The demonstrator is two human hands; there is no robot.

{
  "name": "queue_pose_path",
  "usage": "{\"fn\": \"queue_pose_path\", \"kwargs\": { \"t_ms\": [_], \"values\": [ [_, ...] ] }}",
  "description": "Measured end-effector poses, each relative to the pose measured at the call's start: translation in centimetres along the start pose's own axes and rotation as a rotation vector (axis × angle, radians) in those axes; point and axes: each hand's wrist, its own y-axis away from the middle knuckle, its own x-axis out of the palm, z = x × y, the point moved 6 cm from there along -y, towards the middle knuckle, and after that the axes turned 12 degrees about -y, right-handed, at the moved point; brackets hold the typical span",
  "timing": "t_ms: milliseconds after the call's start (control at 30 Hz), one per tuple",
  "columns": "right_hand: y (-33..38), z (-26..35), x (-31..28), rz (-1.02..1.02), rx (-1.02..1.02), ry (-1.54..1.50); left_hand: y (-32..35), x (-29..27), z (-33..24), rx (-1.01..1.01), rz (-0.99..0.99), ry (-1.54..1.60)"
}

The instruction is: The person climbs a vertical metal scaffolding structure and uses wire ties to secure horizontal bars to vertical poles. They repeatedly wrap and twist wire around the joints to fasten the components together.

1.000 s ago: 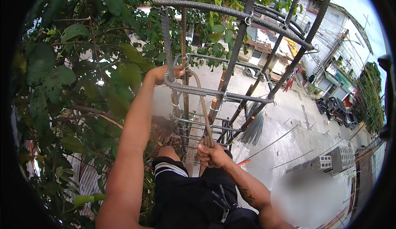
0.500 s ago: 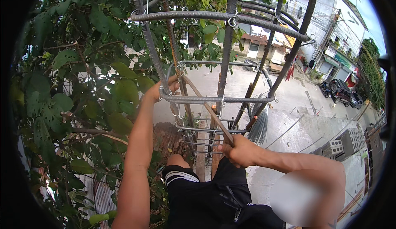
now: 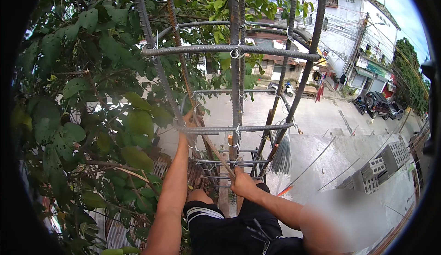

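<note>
A column cage of ribbed steel rebar rises in front of me, its upright bars tied with wire to several rectangular stirrups. My left hand (image 3: pixel 189 118) is closed at the left corner of the middle stirrup (image 3: pixel 243 128), around a rusty upright bar (image 3: pixel 180 57); its fingers are partly hidden. A brown, rusty-looking rod (image 3: pixel 217 153) slants from beside that hand down to my right hand (image 3: pixel 243 184), which is wrapped round its lower end. Above, a thicker stirrup (image 3: pixel 197 49) crosses the uprights. A bundle of thin grey tie wire (image 3: pixel 282 154) hangs from the cage's right side.
Leafy branches (image 3: pixel 69 117) crowd the left side. Wooden planks (image 3: pixel 223 200) lie below, between my legs. Grey hollow blocks (image 3: pixel 395 156) are stacked on the concrete slab (image 3: pixel 317 163) at the right. Parked vehicles (image 3: pixel 377 102) and buildings stand beyond the street.
The view has tilted up, so the cage appears lower. My right hand has shifted left with the rod, which slants more steeply. My left hand stays at the stirrup's left corner.
</note>
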Motion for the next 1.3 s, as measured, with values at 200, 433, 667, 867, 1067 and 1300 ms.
{"fn": "queue_pose_path", "kwargs": {
  "t_ms": [200,433,667,867,1067,1300],
  "values": [
    [1.8,0.3,-1.1,0.103,-0.022,-0.192,-0.1,-0.4,-0.7,-0.074,-0.014,-0.123],
    [0.7,-1.6,-2.0,0.083,-0.008,-0.279,0.0,-1.5,0.2,-0.09,0.049,-0.228],
    [5.2,-6.9,-0.2,0.026,-0.205,-0.395,4.5,-2.8,0.3,-0.31,0.017,0.155],
    [13.7,-9.2,-5.3,0.016,-0.426,-0.346,12.8,-4.2,-1.5,-0.391,-0.462,0.058],
    [13.3,-5.7,-13.6,-0.594,-0.081,-0.485,18.8,6.4,-10.1,-0.222,-0.442,-0.011],
    [4.7,-1.9,-18.9,-0.834,-0.021,-0.594,15.8,19.6,-18.7,0.264,0.082,-0.27]
  ]
}}
